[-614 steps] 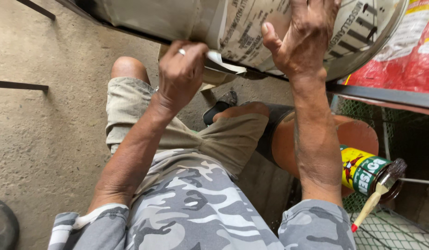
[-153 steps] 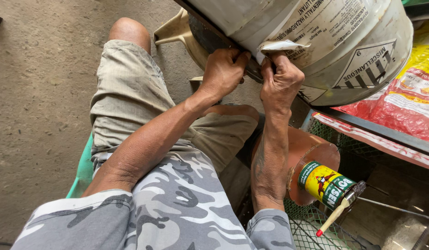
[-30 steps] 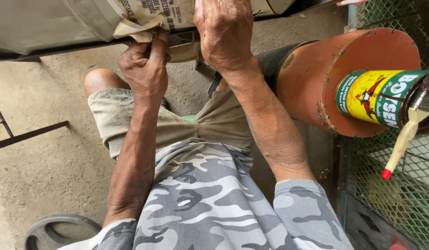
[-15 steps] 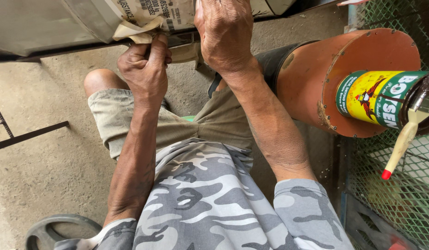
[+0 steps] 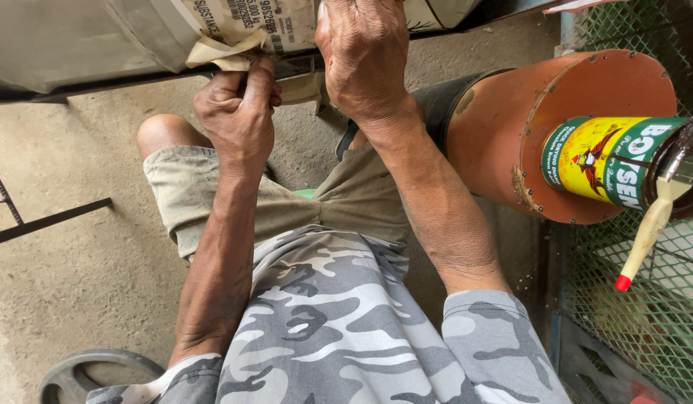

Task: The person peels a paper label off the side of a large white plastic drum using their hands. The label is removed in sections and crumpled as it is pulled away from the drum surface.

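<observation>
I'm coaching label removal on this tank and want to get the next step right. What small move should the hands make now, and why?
Probably pull the loose paper flap further along the metal cylinder with the left hand. That hand pinches the lifted, curled edge, while the right hand presses flat on the cylinder to steady it, and most of the label still sticks.

Metal drum cut off by top edge, right hand fingertips out of frame, paint can cropped at right

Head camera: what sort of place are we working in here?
Probably an outdoor yard or rough workshop: bare concrete floor, green wire mesh, and a paint can with a brush on an orange drum.
</observation>
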